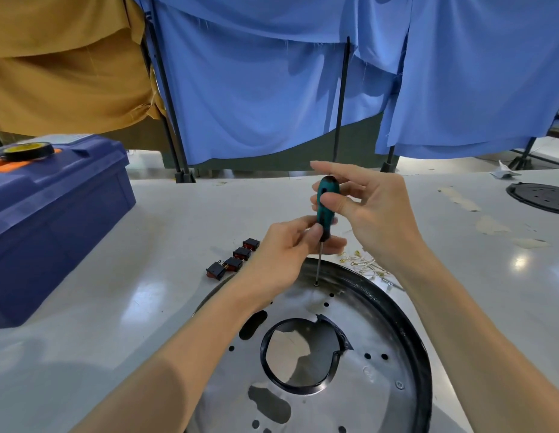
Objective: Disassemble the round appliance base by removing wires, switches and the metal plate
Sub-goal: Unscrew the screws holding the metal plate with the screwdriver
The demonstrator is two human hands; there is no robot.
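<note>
The left hand pinches the bottom of the screwdriver handle, thumb and fingers curled round it right where the shaft comes out. The right hand grips the upper part of the teal-and-black handle between thumb and fingers, with the index finger sticking out straight past the top. The screwdriver stands pretty much upright, tip sitting on a small screw at the far edge of the metal plate.

That plate is shiny, dotted with small holes, and has a big round cutout in the middle. It sits inside the black rim of the round base, which lies flat on the white table right in front of the person, partly cut off at the bottom of the view.

Just left of the base, four black-and-red switches lie in a diagonal row. Just behind the base on the right there's a little pile of pale wires with metal terminals. Far left is a blue toolbox with a roll of black tape on its lid. Another black disc sits at the far right edge, and blue cloth and mustard cloth hang behind the table.
</note>
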